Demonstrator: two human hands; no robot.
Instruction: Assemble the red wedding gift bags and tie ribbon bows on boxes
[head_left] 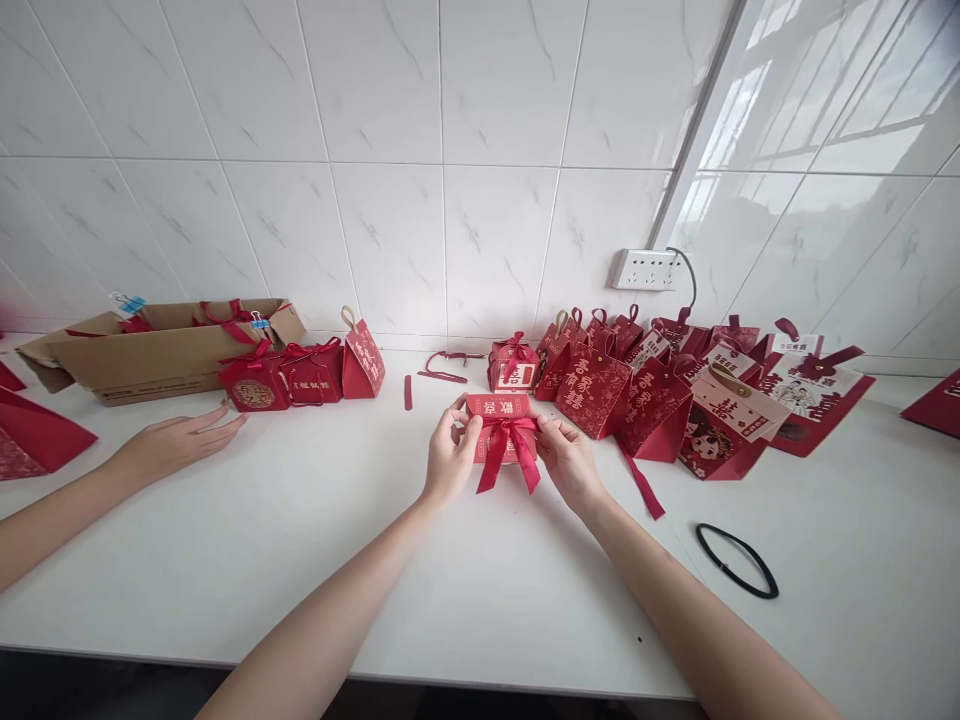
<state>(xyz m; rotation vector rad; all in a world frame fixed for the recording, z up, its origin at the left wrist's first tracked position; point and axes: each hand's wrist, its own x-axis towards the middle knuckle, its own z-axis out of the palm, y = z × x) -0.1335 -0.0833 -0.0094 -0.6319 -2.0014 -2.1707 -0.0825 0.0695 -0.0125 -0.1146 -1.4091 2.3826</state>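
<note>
A red gift box (pixel 498 406) with a red ribbon bow on its front is between my two hands, over the middle of the white table. My left hand (pixel 451 450) grips its left side, thumb on the front near the bow. On the other side my right hand (pixel 568 455) pinches the right edge by the ribbon. Two ribbon tails hang down from the knot. Just behind stands another small red box (pixel 514 366) with a bow on top. How the fingers sit behind the held box is hidden.
Several red triangular gift boxes (pixel 596 390) crowd the right, below a power strip (pixel 649 270). A black hair band (pixel 737 560) lies front right. At left are a cardboard box (pixel 150 365), red boxes (pixel 259 385) and another person's hand (pixel 184 440). Ribbon strips (pixel 442 375) lie near the wall.
</note>
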